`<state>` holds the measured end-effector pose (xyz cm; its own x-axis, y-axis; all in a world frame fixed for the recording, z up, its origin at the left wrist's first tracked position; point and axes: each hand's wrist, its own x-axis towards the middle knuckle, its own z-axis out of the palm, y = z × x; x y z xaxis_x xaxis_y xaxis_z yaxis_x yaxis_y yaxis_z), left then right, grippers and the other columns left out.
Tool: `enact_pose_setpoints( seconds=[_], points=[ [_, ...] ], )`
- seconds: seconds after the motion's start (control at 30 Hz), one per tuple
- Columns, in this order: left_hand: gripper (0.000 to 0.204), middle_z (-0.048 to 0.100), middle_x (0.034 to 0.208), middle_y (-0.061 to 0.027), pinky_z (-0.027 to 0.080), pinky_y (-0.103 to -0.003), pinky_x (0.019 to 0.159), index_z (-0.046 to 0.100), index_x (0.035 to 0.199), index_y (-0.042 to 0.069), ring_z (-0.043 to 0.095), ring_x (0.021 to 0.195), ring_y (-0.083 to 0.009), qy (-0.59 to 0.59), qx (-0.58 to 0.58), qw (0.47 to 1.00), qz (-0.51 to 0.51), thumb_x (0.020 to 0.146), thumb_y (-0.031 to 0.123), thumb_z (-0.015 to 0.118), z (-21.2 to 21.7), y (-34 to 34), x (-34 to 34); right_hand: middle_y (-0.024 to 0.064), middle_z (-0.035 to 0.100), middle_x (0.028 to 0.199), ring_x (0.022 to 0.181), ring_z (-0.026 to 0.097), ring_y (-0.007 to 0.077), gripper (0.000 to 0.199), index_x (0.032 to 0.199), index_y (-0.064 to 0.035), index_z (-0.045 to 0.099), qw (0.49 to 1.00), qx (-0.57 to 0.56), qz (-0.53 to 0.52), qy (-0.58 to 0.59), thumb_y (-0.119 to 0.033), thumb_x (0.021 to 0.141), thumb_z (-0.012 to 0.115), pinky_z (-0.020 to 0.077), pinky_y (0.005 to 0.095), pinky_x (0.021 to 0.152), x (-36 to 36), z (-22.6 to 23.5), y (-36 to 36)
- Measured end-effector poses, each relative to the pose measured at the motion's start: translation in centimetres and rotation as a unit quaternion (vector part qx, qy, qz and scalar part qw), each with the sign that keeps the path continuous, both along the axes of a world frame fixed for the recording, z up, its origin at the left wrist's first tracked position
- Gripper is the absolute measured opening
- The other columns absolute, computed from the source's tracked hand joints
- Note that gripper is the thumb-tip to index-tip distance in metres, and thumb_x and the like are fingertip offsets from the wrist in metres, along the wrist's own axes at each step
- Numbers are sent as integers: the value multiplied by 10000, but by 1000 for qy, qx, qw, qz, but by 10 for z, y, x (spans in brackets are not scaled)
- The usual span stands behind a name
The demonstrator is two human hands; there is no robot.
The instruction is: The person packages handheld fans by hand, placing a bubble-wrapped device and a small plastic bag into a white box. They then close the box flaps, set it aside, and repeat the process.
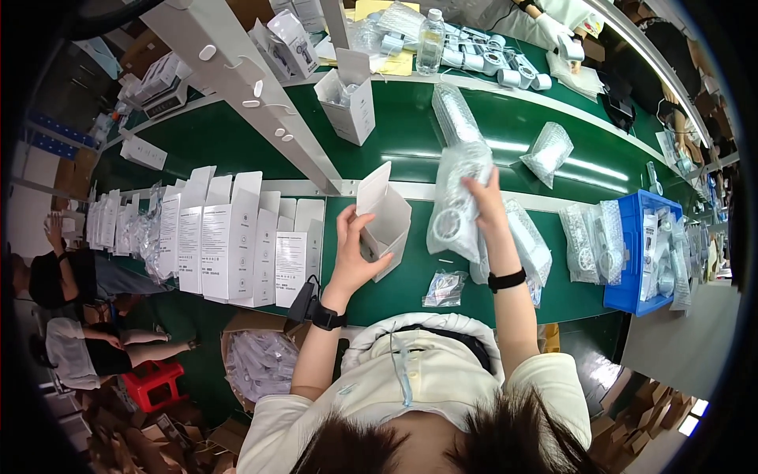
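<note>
My left hand (354, 251) is curled around an open white box (392, 229), its thumb on the near side and fingers at the left edge. The box's flap stands up and its inside looks bare. To the right of it, my right hand (487, 199) grips a bubble-wrapped device (458, 193), held upright above the green table; a round white end shows through the wrap. Beneath my right forearm lie more bubble-wrapped items (527, 237), partly hidden. A small clear plastic bag (445, 288) with something inside rests near the table's front edge.
Filled-out rows of white boxes (213, 241) stand at left, by a metal post (260, 103). A blue crate (620, 272) holds wrapped items at right. Across the green conveyor lie another open box (347, 110), a bubble-wrapped bundle (548, 152) and a clear bottle (430, 43).
</note>
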<state>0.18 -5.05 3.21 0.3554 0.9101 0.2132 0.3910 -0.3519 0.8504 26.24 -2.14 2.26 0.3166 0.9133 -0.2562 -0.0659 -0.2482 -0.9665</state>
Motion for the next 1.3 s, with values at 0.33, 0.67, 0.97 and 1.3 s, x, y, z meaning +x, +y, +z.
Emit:
enact_pose_setpoints(
  seconds=[0.33,0.67,0.97,1.3],
  points=[
    [711,329,1215,-234,406,-433,848,282,1040,97,404,1095,-382,-73,82,990,84,539,67,784,-27,-1,19,150,437,1131,1057,435,242,719,1259,-94,223,927,270,-245,-85,-87,719,698,364,376,886,-118,60,7],
    [718,338,1169,-222,367,-416,881,241,1024,80,411,1078,-349,-107,145,972,152,565,80,793,-42,-7,23,127,456,1147,1123,368,370,490,1119,-110,519,796,371,233,-418,-239,678,691,317,453,932,-94,44,-16],
    [777,315,1126,-149,344,-379,902,213,1109,53,399,1060,-268,-53,56,988,130,579,82,781,-60,-58,-13,134,405,1249,1117,378,418,542,1172,-204,520,770,1,-1,-638,-258,659,686,353,470,925,-33,-37,151],
    [740,350,1185,-175,387,-392,877,340,1152,127,421,1081,-333,-84,71,990,89,557,45,772,-14,-23,-12,57,538,1027,933,505,302,498,1049,-174,581,791,11,121,-599,-9,579,587,462,394,762,81,31,15]
  ],
)
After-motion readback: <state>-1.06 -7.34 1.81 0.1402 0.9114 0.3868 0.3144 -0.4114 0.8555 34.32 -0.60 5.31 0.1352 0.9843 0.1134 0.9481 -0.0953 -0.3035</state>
